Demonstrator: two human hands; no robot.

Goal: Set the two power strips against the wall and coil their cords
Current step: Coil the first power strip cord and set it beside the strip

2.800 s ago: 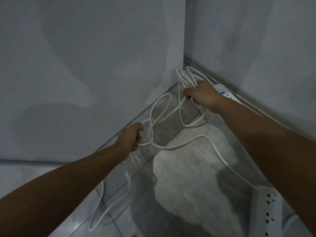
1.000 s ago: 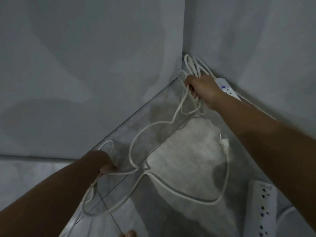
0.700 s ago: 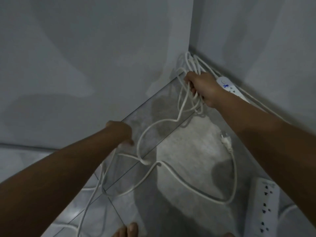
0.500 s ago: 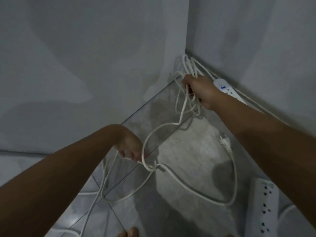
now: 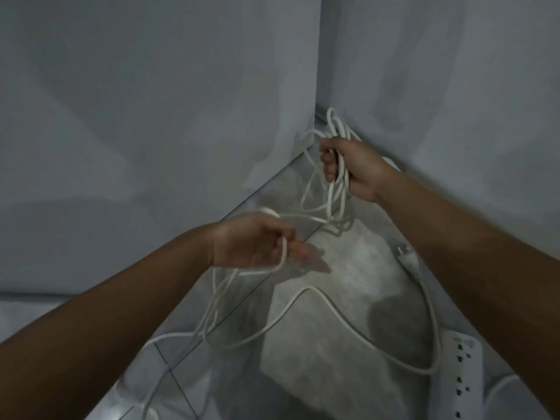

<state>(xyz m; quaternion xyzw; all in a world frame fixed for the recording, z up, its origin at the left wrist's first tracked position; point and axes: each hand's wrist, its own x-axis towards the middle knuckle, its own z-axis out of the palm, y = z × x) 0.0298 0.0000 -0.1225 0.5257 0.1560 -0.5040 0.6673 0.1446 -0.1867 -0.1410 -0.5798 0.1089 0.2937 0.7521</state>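
Since the cord [image 5: 306, 288] is long, limp and apt to tangle, you gather it as a bundle of loops [image 5: 338, 128] rather than letting it lie. Your right hand [image 5: 354, 168] has a closed grip around that bundle, fingers curled through it, raised off the floor [image 5: 333, 353] in the corner where the two walls meet. That puts the coil where it should end up, beside the far power strip, which I judge lies along the right wall [image 5: 454, 86] behind your wrist. Only a pale sliver shows there, so I cannot be sure.

Your left hand [image 5: 257, 244] sits lower and nearer you, its grip narrow, thumb and fingers pinching one strand. From there you can feed it across to the right hand as the next loop.

Below that pinch the slack drops to the floor, swings in a wide curve and runs up along the right wall to the plug [image 5: 407, 259], which lies free. The coiling looks partly done, with that whole run left to take in. Watch the strands crossing below your left hand: pulled tight, they could knot.

A second power strip [image 5: 463, 380] lies at the lower right, sockets up and near the right wall; whether it touches the wall is cut off from view. A bit of the second cord [image 5: 500, 384] curves beside it, uncoiled.
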